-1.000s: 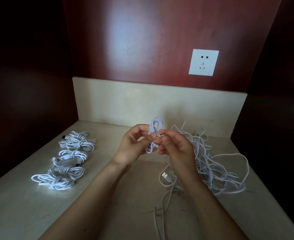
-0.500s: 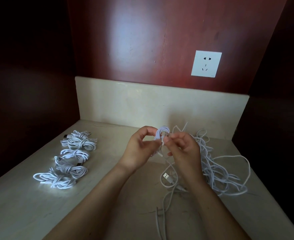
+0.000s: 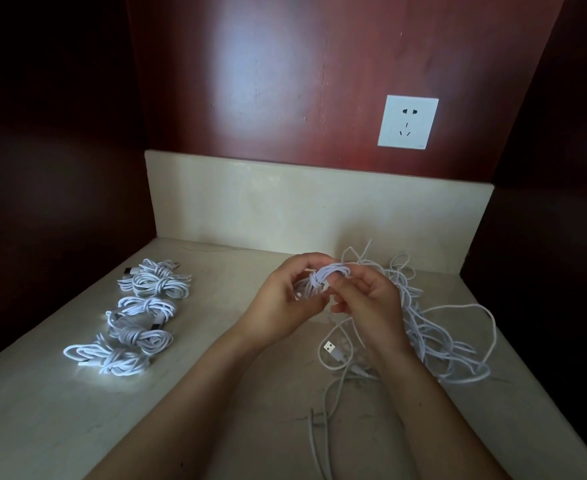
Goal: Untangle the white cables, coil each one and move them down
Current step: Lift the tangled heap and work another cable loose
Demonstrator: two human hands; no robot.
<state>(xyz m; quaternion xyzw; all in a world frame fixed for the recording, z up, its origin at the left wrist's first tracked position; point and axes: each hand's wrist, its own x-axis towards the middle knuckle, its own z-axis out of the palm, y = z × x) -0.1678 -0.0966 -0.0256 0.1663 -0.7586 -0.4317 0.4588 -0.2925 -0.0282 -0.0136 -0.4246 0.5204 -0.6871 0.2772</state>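
Both hands are up over the counter (image 3: 35,427), w/ one small coiled bundle (image 3: 323,278) of white cable held between them, clear of the surface. Left hand (image 3: 278,301) has its fingers curled round the bundle's left part, approx where the wrap turns cinch it. Right hand (image 3: 368,299) pinches the right-side loops betw. thumb and forefinger, and its other fingers are loosely bent underneath. Can't tell if the tail end is tucked in yet, as the fingers hide it. Key relation: the bundle's long axis runs roughly L-R, hand to hand, slightly tilted, so each hand has one end. The finished coils (image 3: 146,313) lie in a row well off to the left, on the left hand's side, so that hand is the nearer one for the set-down. The loose tangle (image 3: 437,334) sits just beyond and under the right hand, w/ a USB plug (image 3: 328,348) lying near the right wrist. Judgement: the wrap is at or near its last turn, and next the bundle goes left and toward the near end of the row. Right hand probably should let go first, else the loops may spring open. Plenty of tangle left, so the task is prob. around halfway.
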